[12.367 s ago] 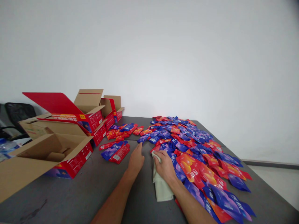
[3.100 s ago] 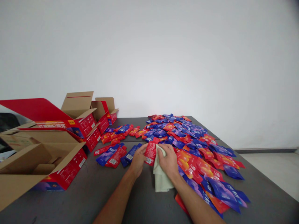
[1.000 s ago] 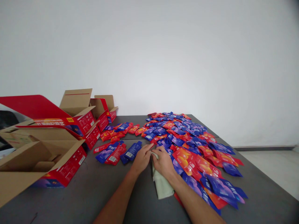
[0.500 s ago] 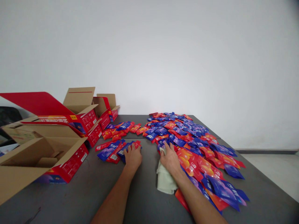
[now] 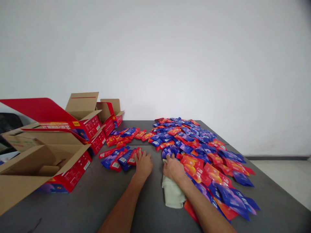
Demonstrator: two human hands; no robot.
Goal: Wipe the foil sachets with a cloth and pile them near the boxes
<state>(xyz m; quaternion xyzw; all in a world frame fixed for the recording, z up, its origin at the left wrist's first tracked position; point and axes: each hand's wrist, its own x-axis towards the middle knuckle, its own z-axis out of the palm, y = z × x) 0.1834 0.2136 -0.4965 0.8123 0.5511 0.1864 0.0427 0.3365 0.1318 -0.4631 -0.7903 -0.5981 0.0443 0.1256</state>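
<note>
The left hand (image 5: 143, 165) lies flat, fingers spread, on the edge of a small group of packets (image 5: 119, 157). The right hand (image 5: 174, 168) presses a pale cloth (image 5: 172, 193) at the near edge of the large heap of packets (image 5: 199, 149) to its right. The packets look light, thin and slick, so pinching one by an edge seems best. Left of the left hand, the open cartons (image 5: 48, 155) show cardboard inserts; other contents cannot be seen.

Open boxes (image 5: 60, 152) left on table (image 5: 97, 200), packet heap (image 5: 201, 152) right, cloth (image 5: 171, 194) between.
</note>
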